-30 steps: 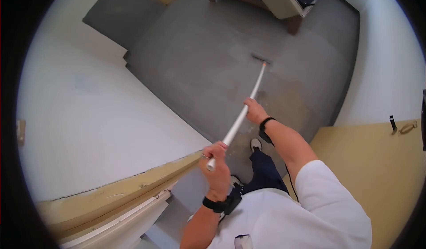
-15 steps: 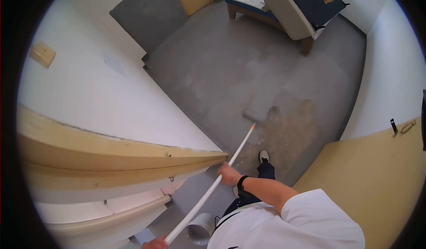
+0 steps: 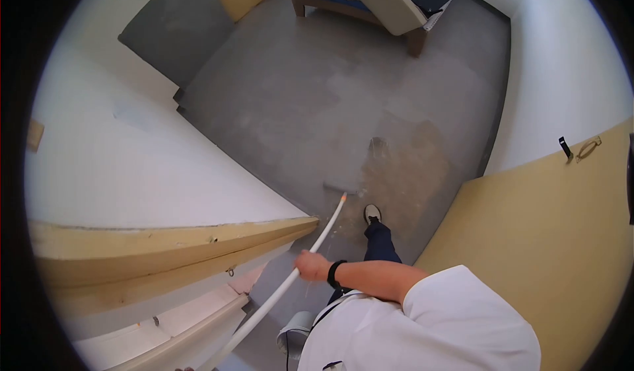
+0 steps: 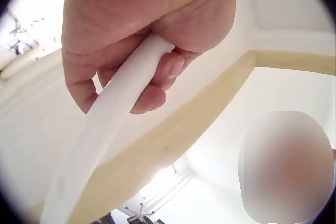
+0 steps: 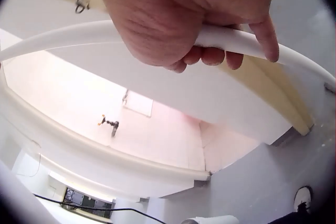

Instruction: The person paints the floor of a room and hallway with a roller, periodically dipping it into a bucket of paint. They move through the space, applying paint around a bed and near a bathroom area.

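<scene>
A long white pole (image 3: pixel 271 299) slants from the bottom edge of the head view up to a grey roller (image 3: pixel 340 189) on the floor, beside a brownish floor patch (image 3: pixel 413 166). My right hand (image 3: pixel 312 266) grips the pole around its middle; in the right wrist view the fingers of that hand (image 5: pixel 194 14) curl round it. My left hand (image 3: pixel 185 370) barely shows at the bottom edge of the head view. In the left wrist view, the left hand (image 4: pixel 147 29) holds the pole (image 4: pixel 113 103) near its end, fingers and thumb wrapped about it.
A white bucket (image 3: pixel 295 331) stands by my legs. The yellowish door frame (image 3: pixel 178 245) and white wall lie left, a yellow door (image 3: pixel 528 219) right. At the back stands a bed (image 3: pixel 337 2) with a tilted beige-and-navy piece on it. My shoe (image 3: pixel 372 214) is beside the roller.
The roller has come back toward my feet from farther out on the floor. Both hands have moved down and left with the pole, the left one almost out of the head view.
</scene>
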A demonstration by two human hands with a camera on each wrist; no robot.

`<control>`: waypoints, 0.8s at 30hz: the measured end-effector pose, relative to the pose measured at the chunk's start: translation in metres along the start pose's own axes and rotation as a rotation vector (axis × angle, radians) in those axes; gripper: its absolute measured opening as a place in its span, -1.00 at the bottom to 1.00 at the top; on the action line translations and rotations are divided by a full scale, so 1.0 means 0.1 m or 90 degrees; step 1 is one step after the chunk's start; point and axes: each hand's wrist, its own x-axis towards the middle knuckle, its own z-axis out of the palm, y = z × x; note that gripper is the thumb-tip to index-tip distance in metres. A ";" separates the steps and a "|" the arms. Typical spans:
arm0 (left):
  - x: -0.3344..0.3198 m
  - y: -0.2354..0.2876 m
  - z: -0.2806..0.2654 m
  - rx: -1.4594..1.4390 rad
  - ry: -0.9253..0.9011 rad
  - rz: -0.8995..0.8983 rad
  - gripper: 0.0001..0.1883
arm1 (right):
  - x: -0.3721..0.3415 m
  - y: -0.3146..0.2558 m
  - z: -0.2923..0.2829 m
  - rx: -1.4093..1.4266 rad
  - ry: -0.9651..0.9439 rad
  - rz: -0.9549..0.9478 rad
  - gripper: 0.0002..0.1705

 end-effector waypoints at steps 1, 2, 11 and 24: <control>0.09 -0.10 0.12 -0.002 -0.028 -0.005 -0.58 | 0.02 0.17 -0.13 -0.002 0.026 0.006 -0.79; 0.15 -0.21 0.28 -0.001 -0.033 -0.007 -0.58 | 0.05 0.35 -0.28 -0.004 0.054 0.013 -0.79; 0.75 -1.70 2.20 -0.021 -0.085 -0.040 -0.65 | 0.26 1.95 -1.91 -0.092 0.325 0.104 -0.87; 0.82 -2.90 3.80 0.062 -0.255 -0.097 -0.68 | 0.15 2.80 -2.77 -0.082 0.448 0.251 -0.59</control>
